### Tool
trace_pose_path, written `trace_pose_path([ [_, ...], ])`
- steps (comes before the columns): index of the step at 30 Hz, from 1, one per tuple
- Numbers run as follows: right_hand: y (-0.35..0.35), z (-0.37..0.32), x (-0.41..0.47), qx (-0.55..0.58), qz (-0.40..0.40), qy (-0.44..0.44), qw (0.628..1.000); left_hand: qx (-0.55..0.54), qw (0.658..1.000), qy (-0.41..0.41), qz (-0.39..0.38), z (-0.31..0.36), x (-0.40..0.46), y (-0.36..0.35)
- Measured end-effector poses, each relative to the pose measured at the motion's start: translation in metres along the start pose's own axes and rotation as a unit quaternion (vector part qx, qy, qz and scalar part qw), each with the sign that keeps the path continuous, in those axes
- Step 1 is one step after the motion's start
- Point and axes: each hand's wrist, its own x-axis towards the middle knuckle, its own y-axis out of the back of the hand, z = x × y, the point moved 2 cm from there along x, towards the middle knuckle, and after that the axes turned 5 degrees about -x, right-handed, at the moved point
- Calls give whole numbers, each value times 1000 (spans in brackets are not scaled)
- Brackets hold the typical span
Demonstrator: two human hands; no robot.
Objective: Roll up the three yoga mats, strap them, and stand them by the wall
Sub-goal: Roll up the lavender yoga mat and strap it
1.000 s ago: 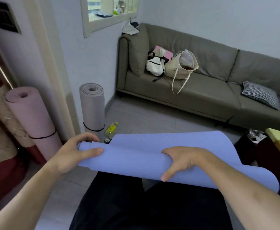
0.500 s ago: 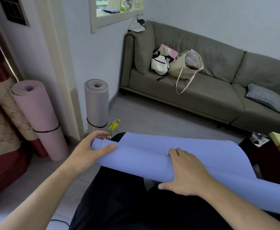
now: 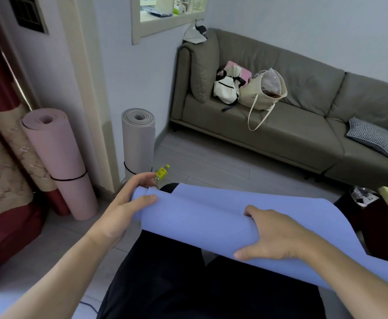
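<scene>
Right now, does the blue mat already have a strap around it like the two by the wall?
No, the blue mat is bare and only partly rolled, while the pink mat and grey mat each carry a black band.

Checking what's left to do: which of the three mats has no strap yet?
The blue mat, gripped by both hands across the lap; the pink mat and grey mat stand upright, each banded in black.

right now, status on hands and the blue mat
Left hand and right hand both grip the blue foam yoga mat, part-rolled, no strap. Pink rolled mat and grey rolled mat strapped, upright by wall. Nothing blocking.
</scene>
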Motion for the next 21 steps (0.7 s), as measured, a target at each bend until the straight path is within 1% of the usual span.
trace_pose_path([
  [2,5,-5,-7,-54,32,-1,998,-3,1000,10,-5,0,0,-6],
  [5,7,-7,-10,-104,71,-3,992,2,999,40,-23,-4,0,-14],
  [8,-5,-8,-10,-117,71,-4,991,72,996,48,-11,-9,-3,-20],
  [10,-16,-6,-11,-78,34,3,996,90,995,36,5,-5,-4,-22],
  [12,-16,5,-12,5,-28,6,1000,72,997,33,6,-1,-4,-20],
  [14,-6,20,-12,81,-85,8,993,62,998,22,-1,0,-3,-18],
  [16,2,33,-12,103,-131,5,986,56,998,10,2,2,0,-18],
  [17,3,36,-12,99,-139,5,985,48,999,11,2,3,1,-19],
  [19,0,37,-12,75,-109,0,991,27,1000,14,-3,3,4,-21],
  [21,-1,32,-16,46,-45,-6,998,14,1000,18,-10,3,7,-22],
])
